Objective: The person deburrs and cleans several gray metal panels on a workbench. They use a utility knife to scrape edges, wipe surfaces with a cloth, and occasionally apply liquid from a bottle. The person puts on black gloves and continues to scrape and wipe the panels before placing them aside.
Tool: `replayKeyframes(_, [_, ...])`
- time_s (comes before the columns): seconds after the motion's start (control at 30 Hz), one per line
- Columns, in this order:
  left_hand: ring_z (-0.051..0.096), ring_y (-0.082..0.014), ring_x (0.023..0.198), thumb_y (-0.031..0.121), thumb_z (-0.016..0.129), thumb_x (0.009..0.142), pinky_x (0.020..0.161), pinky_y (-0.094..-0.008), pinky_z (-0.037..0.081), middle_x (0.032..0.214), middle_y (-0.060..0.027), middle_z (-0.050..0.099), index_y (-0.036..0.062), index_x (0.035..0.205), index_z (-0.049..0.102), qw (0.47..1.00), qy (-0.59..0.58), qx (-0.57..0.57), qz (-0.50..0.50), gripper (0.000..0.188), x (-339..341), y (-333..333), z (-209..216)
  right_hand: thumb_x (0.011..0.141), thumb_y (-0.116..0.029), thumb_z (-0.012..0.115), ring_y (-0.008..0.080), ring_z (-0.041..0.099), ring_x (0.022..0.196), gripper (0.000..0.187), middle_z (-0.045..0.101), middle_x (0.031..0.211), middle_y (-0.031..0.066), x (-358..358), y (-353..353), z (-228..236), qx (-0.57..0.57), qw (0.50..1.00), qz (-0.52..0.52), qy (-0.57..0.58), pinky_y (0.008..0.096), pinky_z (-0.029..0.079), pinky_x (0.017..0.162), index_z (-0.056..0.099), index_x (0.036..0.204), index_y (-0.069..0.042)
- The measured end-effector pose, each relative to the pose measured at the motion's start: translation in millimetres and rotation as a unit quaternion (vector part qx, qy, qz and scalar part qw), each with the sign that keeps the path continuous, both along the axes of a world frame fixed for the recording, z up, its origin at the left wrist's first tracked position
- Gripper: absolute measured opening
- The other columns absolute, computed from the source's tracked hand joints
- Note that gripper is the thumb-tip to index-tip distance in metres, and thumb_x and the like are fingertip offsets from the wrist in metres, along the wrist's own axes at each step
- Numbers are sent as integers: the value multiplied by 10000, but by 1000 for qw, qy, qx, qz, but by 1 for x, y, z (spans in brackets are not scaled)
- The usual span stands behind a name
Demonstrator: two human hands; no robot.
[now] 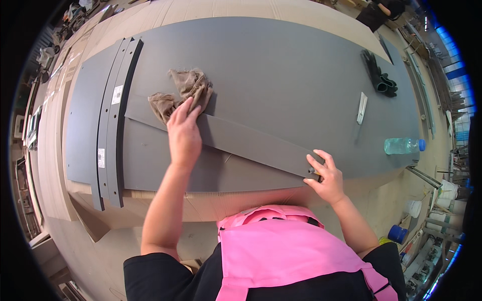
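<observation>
Left hand (184,139) extends forward onto a brown rag (192,84) (grip unclear), the curled right hand (327,178) pinching a grey strip (253,143).

The strip (251,144) looks smooth and matt, the rag (193,85) rumpled cloth.

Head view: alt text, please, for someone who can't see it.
A person's left hand is on a crumpled brown cloth and the right hand touches the right end of a narrow grey strip lying slantwise across a large grey panel. Long strips with holes lie at left; a utility knife and a blue-capped clear bottle lie at right.
</observation>
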State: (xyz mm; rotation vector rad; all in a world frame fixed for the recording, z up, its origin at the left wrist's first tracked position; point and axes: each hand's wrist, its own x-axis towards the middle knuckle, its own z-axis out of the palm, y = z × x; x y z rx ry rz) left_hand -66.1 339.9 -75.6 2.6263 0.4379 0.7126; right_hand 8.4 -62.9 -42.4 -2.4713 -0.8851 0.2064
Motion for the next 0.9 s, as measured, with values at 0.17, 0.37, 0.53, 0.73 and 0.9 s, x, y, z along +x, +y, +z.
replayKeyframes(0.17, [612,-389,1167,-19,559,833,1021,-499,455,1283,-173,655,13,1112,719,984,27,-85,-156,323,12,-96,30,671,-224,879,196,674,828,690,550,1398,19,0,-6,-1,-22,1000,-3,7,348,572,745,681,1332,-223])
replayKeyframes(0.37, [528,-294,1282,94,595,850,1087,-451,401,1479,-94,543,65,1256,686,947,48,-49,-313,418,-18,-171,3,642,-236,902,292,703,1022,659,565,1394,54,0,-13,1,-11,1000,-4,-29,411,587,834,698,1267,-192])
replayKeyframes(0.53, [600,-377,1186,-24,514,852,1050,-476,440,1336,-171,639,31,1167,712,997,-14,78,8,376,-22,62,-1,630,-191,893,214,693,881,698,562,1363,15,-9,-15,-1,1,1000,-18,12,366,586,768,695,1300,-211])
replayKeyframes(0.73, [527,-347,1274,62,525,957,1114,-453,394,1486,-61,560,159,1364,649,971,58,45,228,436,-27,167,-27,630,-188,891,188,678,804,693,565,1340,24,-20,-21,-5,19,1000,-18,-12,350,574,717,698,1295,-204])
replayKeyframes(0.9, [580,-342,1210,-67,499,844,1051,-441,386,1324,-164,660,39,1184,711,997,-39,60,3,415,-25,32,-31,642,-193,889,216,671,833,696,563,1329,47,-21,-16,-13,35,999,-13,-26,364,575,739,687,1308,-194])
